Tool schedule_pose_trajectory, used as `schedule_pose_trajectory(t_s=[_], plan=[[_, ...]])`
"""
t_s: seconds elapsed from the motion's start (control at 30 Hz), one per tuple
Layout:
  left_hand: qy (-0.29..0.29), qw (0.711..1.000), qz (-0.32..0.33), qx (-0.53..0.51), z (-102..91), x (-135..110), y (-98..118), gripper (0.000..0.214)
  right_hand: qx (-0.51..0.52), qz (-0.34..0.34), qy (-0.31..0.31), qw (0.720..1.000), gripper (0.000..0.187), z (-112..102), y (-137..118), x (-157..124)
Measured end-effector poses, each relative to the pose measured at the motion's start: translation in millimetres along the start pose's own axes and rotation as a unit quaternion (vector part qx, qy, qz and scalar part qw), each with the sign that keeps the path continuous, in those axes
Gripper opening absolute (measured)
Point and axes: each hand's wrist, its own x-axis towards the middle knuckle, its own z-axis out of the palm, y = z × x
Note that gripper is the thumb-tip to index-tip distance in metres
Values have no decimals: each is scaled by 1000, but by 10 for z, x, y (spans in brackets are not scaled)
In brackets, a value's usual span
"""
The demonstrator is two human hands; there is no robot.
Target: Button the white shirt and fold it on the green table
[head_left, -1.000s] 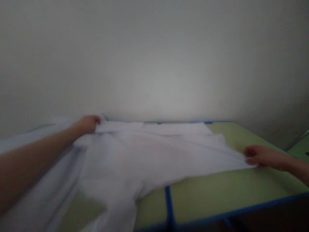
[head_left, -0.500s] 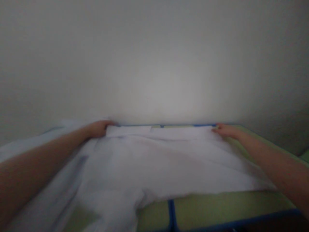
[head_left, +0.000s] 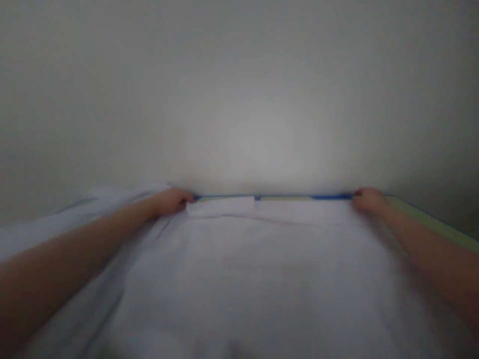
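Observation:
A large white cloth point(head_left: 247, 279) lies spread over a green table with a blue rim point(head_left: 329, 197) and fills the lower half of the view. My left hand point(head_left: 171, 201) is closed on the cloth's far left corner. My right hand point(head_left: 368, 200) is closed on its far right corner, near the table's back edge. Both arms reach forward over the cloth. The picture is soft and blurred.
A plain pale wall point(head_left: 239, 99) rises straight behind the table's far edge. More white fabric point(head_left: 75, 214) bunches up at the left. A strip of green tabletop point(head_left: 434, 224) shows at the right.
My right hand moved from the cloth's near right edge to its far right corner. My left hand slid a little right. The cloth now lies flatter and covers the front of the table.

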Motion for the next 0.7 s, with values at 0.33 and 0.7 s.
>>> schedule_pose_trajectory(t_s=[0.33,0.7], plan=[[-75,995,-23,-62,-143,-155,534,30,401,-206,-271,851,40,345,-2967,-360],[-8,995,-79,-52,40,-249,739,52,585,-170,-291,737,57,419,-3845,-608]])
